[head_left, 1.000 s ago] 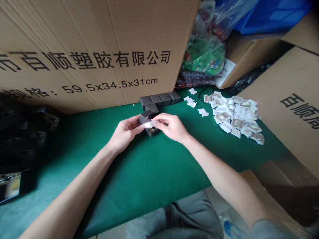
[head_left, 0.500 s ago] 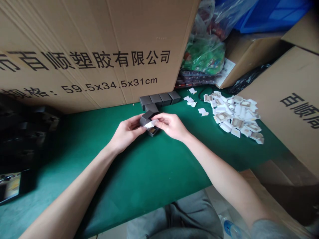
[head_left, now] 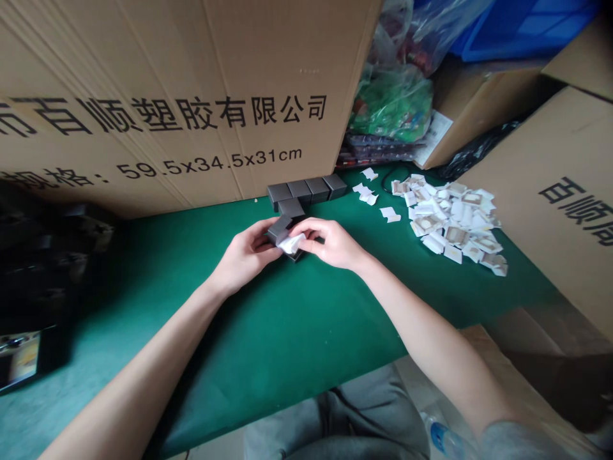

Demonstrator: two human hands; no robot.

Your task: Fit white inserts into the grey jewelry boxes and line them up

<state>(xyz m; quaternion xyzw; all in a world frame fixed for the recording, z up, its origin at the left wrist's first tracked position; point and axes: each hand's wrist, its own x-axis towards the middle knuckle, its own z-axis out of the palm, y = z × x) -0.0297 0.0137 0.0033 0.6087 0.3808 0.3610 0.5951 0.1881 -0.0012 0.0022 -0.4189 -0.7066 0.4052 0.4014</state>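
A small dark box (head_left: 279, 228) with its lid raised is held by my left hand (head_left: 246, 257), whose fingers close around its left side. My right hand (head_left: 330, 243) pinches a piece of white paper (head_left: 291, 244) over the box's lower half. The paper covers most of the box's inside. Just beyond stands a closed dark box (head_left: 291, 208), and behind it a row of several similar dark boxes (head_left: 306, 191) sits near the carton. What lies under the paper is hidden.
A pile of folded white paper pieces (head_left: 450, 220) lies to the right on the green table (head_left: 287, 345). A few loose slips (head_left: 389, 215) are beside it. A large carton (head_left: 191, 76) borders the back; dark items (head_left: 43, 275) stand at the left.
The white paper has been brought down over the open box and now covers more of its inside. My right hand has shifted slightly with it; my left hand has hardly moved.
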